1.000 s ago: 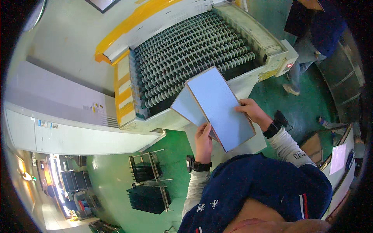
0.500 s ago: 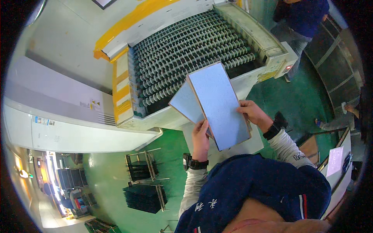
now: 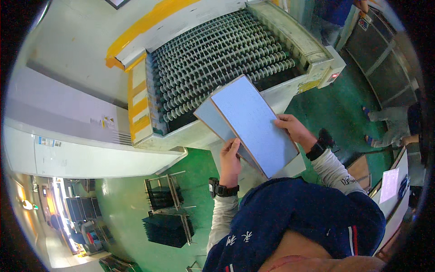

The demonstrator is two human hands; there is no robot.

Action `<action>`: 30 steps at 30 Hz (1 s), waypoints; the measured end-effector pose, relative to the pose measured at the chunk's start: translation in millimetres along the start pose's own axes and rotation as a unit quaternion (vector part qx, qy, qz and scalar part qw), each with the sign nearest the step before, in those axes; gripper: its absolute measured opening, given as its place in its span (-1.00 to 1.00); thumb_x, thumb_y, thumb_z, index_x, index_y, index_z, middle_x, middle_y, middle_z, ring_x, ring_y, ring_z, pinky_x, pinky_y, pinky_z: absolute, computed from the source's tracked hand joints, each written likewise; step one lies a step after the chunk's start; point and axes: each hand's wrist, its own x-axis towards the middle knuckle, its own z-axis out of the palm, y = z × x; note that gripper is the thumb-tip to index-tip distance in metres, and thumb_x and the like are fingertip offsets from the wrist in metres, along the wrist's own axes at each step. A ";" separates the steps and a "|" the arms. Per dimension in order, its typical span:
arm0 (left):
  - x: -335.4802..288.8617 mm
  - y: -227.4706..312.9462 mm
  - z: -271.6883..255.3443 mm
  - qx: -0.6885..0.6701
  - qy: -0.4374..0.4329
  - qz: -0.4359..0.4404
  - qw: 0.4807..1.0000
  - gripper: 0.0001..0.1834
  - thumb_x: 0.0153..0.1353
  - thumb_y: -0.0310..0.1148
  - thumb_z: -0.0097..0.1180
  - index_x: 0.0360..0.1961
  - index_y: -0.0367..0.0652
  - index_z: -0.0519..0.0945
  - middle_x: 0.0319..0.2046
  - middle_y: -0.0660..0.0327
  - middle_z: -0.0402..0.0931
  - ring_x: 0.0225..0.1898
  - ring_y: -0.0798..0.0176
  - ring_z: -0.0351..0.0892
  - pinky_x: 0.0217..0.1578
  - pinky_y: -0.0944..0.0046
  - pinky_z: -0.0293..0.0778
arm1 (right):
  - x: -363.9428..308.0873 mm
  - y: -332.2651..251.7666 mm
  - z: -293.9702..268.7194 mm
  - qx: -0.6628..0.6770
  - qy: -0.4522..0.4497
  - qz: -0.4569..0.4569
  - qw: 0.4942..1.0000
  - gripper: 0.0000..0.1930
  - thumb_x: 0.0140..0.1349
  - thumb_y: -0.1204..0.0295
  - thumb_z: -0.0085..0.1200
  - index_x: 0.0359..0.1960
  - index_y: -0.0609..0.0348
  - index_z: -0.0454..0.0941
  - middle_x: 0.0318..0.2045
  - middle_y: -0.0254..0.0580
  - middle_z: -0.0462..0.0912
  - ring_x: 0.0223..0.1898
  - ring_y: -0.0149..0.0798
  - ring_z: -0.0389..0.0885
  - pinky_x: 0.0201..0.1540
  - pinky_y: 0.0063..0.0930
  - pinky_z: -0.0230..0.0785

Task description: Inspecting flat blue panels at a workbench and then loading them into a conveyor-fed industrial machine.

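Note:
Two flat rectangular panels with pale blue faces and thin brown edges are held in front of my chest. The upper panel (image 3: pixel 253 122) lies partly over the lower panel (image 3: pixel 213 119), whose far left part sticks out from beneath. My left hand (image 3: pixel 230 158) pinches the panels near their left edges, thumb on top. My right hand (image 3: pixel 293 129) grips the right long edge of the upper panel, thumb on its face; its other fingers are hidden beneath. Just beyond the panels is a conveyor (image 3: pixel 222 59) with rows of white disc rollers.
The conveyor's frame (image 3: pixel 290 41) has yellow tape on its left side. White machine housing (image 3: pixel 81 154) runs along the left. Racks of dark panels (image 3: pixel 167 229) stand on the green floor. Two other people (image 3: pixel 333 13) (image 3: pixel 392 122) are at the right, near dark framed panels (image 3: pixel 376 59).
The upper panel has turned counterclockwise and now covers more of the lower one. Both hands stay on the panels. The person at the upper right has moved farther away.

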 end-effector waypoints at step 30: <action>2.0 10.8 -0.2 0.168 0.042 0.091 0.981 -0.76 0.22 -0.34 0.11 -0.23 -0.33 0.59 -0.38 0.30 0.56 -0.34 0.46 0.44 -0.31 0.45 0.35 | 1.7 9.9 5.3 0.092 -0.066 0.022 0.993 -0.57 0.31 0.24 -0.05 0.04 0.38 0.43 -0.11 -0.16 0.60 -0.12 -0.33 0.58 -0.01 -0.42 0.40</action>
